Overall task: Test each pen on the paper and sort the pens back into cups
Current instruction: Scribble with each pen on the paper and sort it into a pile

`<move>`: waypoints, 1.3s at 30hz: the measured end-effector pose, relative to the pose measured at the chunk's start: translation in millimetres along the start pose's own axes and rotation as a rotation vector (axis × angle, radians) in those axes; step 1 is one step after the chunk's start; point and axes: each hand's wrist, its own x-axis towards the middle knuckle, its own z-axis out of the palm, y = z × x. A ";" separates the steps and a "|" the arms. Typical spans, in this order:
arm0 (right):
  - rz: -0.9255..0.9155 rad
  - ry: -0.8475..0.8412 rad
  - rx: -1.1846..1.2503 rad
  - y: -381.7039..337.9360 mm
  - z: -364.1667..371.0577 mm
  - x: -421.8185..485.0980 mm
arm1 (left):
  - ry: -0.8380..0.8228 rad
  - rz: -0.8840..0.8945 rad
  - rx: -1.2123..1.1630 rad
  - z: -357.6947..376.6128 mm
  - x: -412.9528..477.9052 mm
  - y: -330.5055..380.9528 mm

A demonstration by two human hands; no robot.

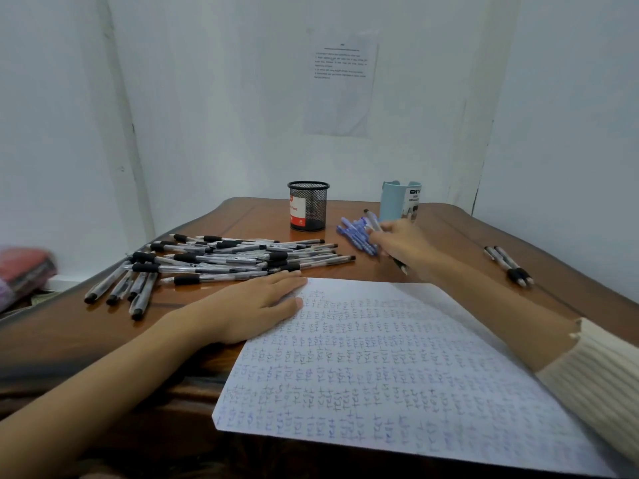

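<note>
1. The left hand lies flat, fingers straight and together, palm down. Its fingertips rest on the far-left corner of the paper, and the heel of the hand is on the desk.
2. The right hand reaches past the paper's far edge, its fingers curled round a clear pen.
3. That pen's long axis slants from far-left to near-right. One dark end pokes out above the fingers toward the pale blue cup, and the other sticks out below the hand, toward the paper.
4. The hand sits over a small heap of blue pens, which lie just in front of the pale blue cup.
5. A large pile of black-grip pens lies to the left, mostly lengthwise across the desk. A few at its left edge angle toward the near-left.
6. Two more pens lie side by side on the right of the desk, dark grips at their near ends.
7. The black mesh cup stands upright behind the big pile, well apart from the pale blue cup.
8. The paper is covered in rows of handwritten words.
</note>
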 end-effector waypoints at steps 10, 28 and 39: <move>0.225 0.268 -0.686 78.9 -78.2 14.0 | 0.022 0.027 -0.016 1.8 2.0 -3.4; -0.420 -0.172 -0.586 -1.0 41.0 24.7 | 0.039 0.015 -0.024 3.5 5.8 -4.6; -0.295 -0.367 -0.103 9.7 1.6 21.5 | 0.044 0.021 -0.015 4.7 5.9 -7.6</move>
